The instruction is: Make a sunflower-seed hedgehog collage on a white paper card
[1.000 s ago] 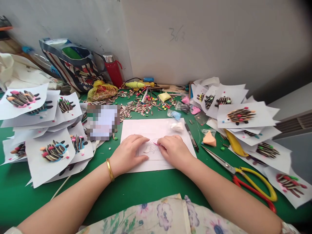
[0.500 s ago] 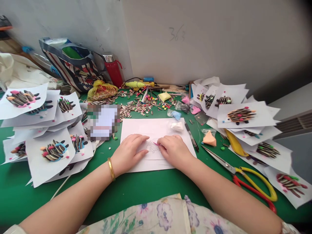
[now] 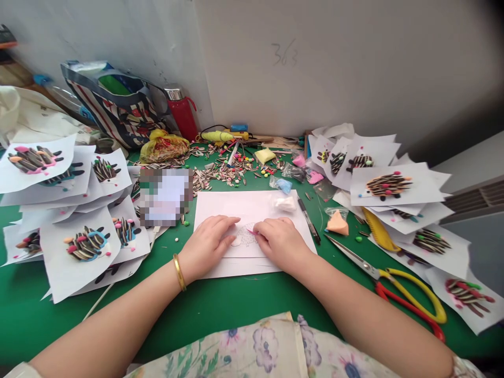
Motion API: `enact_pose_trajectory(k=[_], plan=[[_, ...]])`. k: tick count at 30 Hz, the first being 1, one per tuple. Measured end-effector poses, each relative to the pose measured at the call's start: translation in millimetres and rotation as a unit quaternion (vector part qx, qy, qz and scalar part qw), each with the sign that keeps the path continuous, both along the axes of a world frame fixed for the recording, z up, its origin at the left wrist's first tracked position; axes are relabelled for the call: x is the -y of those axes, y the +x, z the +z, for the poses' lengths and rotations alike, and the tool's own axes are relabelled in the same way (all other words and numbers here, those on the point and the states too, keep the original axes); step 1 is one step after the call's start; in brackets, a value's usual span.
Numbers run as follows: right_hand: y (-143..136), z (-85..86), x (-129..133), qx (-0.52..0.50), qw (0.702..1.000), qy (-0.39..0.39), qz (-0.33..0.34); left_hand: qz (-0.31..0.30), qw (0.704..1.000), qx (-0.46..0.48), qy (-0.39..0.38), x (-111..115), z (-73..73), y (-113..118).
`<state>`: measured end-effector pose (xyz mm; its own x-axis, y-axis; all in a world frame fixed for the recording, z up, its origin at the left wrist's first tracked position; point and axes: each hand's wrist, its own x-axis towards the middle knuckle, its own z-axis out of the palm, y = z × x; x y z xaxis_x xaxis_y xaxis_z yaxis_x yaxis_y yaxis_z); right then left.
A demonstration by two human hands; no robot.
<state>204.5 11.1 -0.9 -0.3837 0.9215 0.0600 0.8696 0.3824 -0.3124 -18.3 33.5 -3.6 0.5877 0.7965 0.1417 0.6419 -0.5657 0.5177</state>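
Note:
White sheets of paper (image 3: 220, 202) lie stacked before me, the top one bearing a line drawing of a hedgehog-like animal (image 3: 246, 234). On the paper left of the drawing rests my left hand (image 3: 212, 239), fingers stretched and thumb apart, holding nothing. My right hand (image 3: 281, 241) is curled over the drawing's right part, thumb and fingers pinched together. A small pink piece (image 3: 250, 231) pokes out at its fingertips; its kind is too small to make out. Just beyond the right hand sits a bag of white clay (image 3: 285, 204), with a black pen (image 3: 309, 220) on the sheet's right edge.
Finished seed-hedgehog sheets are piled at left (image 3: 84, 247) and right (image 3: 389, 186). Scissors (image 3: 378, 273) lie right of the paper, near orange clay (image 3: 337, 223). Loose sunflower seeds (image 3: 205, 176) spread behind, with a blurred phone (image 3: 167, 197), a red flask (image 3: 183, 115) and a bag (image 3: 114, 105).
My left thumb and fingers have shifted slightly up and away from the drawing. My right hand stays nearly in place with the pink piece at its fingertips.

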Motion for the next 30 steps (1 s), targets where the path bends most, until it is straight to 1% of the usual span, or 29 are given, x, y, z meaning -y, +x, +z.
enact_pose_trajectory(k=[10, 17, 20, 25, 28, 30], plan=[[0.5, -1.7, -0.2, -0.004, 1.0, 0.0, -0.003, 0.015, 0.998, -0.051, 0.035, 5.8, -1.4, 5.9], [1.3, -0.5, 0.9, -0.006, 1.0, 0.0, -0.002, -0.009, 1.0, -0.02, 0.008, 1.0, -0.2, -0.4], [0.6, 0.3, 0.6, -0.004, 1.0, -0.001, -0.002, -0.012, 0.999, -0.034, 0.02, 1.9, -0.6, 0.1], [-0.2, 1.7, 0.0, -0.005, 1.0, -0.007, -0.003, 0.003, 0.997, -0.06, 0.052, 5.5, -2.1, 5.6], [0.2, 1.5, 0.1, -0.006, 1.0, -0.007, -0.003, -0.004, 0.998, -0.044, 0.044, 4.1, -1.3, 3.7], [0.5, 1.0, 0.2, -0.006, 1.0, -0.005, -0.003, -0.014, 1.0, -0.013, 0.024, 2.1, 0.0, -0.7]])
